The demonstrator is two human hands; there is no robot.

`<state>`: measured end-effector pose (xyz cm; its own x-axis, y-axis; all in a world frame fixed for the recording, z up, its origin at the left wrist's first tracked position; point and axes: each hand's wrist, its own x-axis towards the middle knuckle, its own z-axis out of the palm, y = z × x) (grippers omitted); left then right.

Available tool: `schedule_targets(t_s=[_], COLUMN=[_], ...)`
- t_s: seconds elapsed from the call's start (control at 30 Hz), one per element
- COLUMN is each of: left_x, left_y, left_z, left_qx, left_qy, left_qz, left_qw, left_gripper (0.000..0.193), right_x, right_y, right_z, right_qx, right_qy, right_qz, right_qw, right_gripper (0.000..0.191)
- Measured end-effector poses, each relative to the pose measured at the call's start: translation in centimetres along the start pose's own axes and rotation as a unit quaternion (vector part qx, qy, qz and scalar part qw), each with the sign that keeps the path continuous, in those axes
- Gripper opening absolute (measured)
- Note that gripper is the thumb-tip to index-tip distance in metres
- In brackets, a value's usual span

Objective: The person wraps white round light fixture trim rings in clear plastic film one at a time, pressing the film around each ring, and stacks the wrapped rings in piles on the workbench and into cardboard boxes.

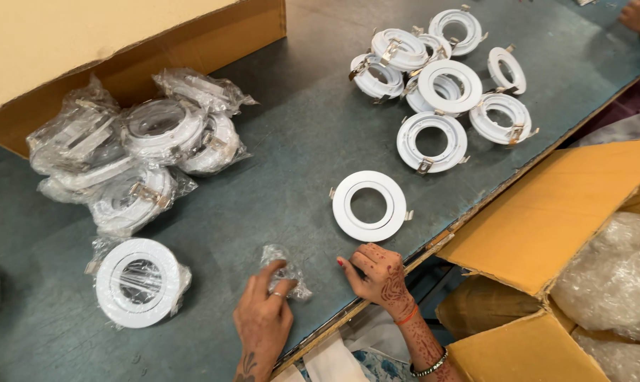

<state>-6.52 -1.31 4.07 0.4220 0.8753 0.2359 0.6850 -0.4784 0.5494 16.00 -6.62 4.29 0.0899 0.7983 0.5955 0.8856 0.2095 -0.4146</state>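
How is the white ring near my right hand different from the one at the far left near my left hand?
The bare ring has no wrapping; the wrapped ring sits in a clear plastic bag. The bare ring lies by the table's edge, the wrapped ring beside a bagged pile. Both are white, round and flat.

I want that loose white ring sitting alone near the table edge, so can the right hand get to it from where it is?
Probably yes. The right hand rests on the table just below the lone white ring, and only bare tabletop shows between them. The left hand is apart, touching a small plastic bag.
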Motion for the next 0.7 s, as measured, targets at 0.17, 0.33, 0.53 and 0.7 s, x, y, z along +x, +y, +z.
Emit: schedule_targets(t_s=[0.17,0.33,0.53,0.7], left_x=[1.0,1.6,-1.6,-2.8], left_y=[1.1,1.3,0.1,-4.4], left_z=[-0.9,0.0,-1.4,-5.0], left_qx=[-0.002,-0.019,-0.099,0.016], left_qy=[0.065,0.082,0.161,0.311], left_qz=[0.093,0.148,0.052,-0.135], left_qw=[0.994,0.985,0.981,0.941], left_gripper=[0.032,0.045,0.042,0.022], right_x=[0.0,0.3,0.2,0.0], right_y=[0.3,1.0,1.4,2.6], right_z=[-0.3,-0.4,-1.8,-1.4], right_qx=[0.012,0.004,-0.016,-0.015], right_qy=[0.011,-0.004,-0.025,-0.045], right_qz=[0.005,0.039,0.069,0.1], right_qw=[1.0,0.999,0.997,0.994], right_gripper=[0.025,0.024,0.025,0.022])
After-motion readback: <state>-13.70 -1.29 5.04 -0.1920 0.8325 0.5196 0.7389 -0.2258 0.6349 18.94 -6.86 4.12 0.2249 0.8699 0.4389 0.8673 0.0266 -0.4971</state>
